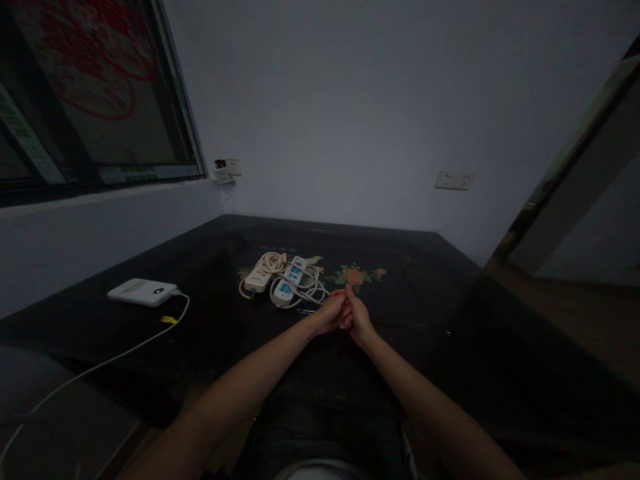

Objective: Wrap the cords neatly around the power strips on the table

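Head view shows two power strips near the middle of the dark table (pixel 210 333), just beyond and to the left of the clasped hands. From where I stand, the cream power strip (pixel 257 279) and the blue-faced power strip (pixel 285 287) lie nearly parallel, each long axis running away from the person with its far end slanting right. The blue sockets face up.

The left hand (pixel 327 315) and right hand (pixel 359 319) are closed together in a narrow clasp, right thumb uppermost; I see nothing held. Loops of white cable (pixel 300 291) cross the blue-faced strip and lie between it and the hands; I can't tell whether they touch the fingers.

Off to the left sits a white device (pixel 143 292), its cord (pixel 120 355) dropping past the table edge and out of view. A printed flower (pixel 353 275) shows beyond the hands.

Coiled cable hides the cream strip's far end, and the dim light blurs its markings.
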`<state>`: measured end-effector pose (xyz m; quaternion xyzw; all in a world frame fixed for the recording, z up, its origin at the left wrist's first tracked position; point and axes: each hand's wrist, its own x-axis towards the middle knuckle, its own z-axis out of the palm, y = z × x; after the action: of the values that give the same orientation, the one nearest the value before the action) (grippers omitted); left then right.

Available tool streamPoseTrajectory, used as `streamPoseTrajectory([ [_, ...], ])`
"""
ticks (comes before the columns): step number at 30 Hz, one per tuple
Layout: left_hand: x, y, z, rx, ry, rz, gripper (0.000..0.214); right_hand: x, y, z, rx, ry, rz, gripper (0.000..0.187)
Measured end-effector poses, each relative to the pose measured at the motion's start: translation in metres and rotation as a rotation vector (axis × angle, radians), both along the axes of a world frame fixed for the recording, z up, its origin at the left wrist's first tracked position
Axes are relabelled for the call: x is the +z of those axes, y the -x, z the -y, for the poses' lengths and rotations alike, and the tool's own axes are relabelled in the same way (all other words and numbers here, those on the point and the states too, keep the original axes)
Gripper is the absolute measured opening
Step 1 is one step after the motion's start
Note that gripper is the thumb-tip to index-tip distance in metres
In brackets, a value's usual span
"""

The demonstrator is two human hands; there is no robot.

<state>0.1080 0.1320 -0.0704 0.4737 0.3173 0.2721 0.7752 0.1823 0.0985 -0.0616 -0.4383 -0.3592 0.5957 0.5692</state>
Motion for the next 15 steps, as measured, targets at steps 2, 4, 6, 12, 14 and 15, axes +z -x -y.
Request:
streamPoseTrajectory([
  [2,0.0004,0.0002,0.0002,-0.003,-0.001,0.003,0.062,-0.0001,-0.0001,0.0006,-0.002,0.000,0.004,0.055],
  [4,0.0008,0.0002,-0.0001,-0.011,0.000,0.003,0.062,-0.0009,0.0001,0.0008,-0.010,-0.005,0.005,0.056],
  [6,0.0014,0.0003,-0.0005,-0.020,0.005,-0.004,0.061,-0.0020,0.0004,0.0004,-0.020,-0.009,0.005,0.057],
  [12,0.0025,0.0007,0.0004,-0.020,0.010,-0.022,0.060,-0.0049,0.0004,-0.0014,-0.034,-0.016,0.000,0.056],
  [14,0.0023,0.0004,0.0012,-0.004,0.007,-0.022,0.059,-0.0052,0.0002,-0.0017,-0.033,-0.013,0.002,0.055],
  [15,0.0019,0.0002,0.0015,0.006,0.005,-0.022,0.059,-0.0051,0.0002,-0.0017,-0.032,-0.012,0.003,0.054],
])
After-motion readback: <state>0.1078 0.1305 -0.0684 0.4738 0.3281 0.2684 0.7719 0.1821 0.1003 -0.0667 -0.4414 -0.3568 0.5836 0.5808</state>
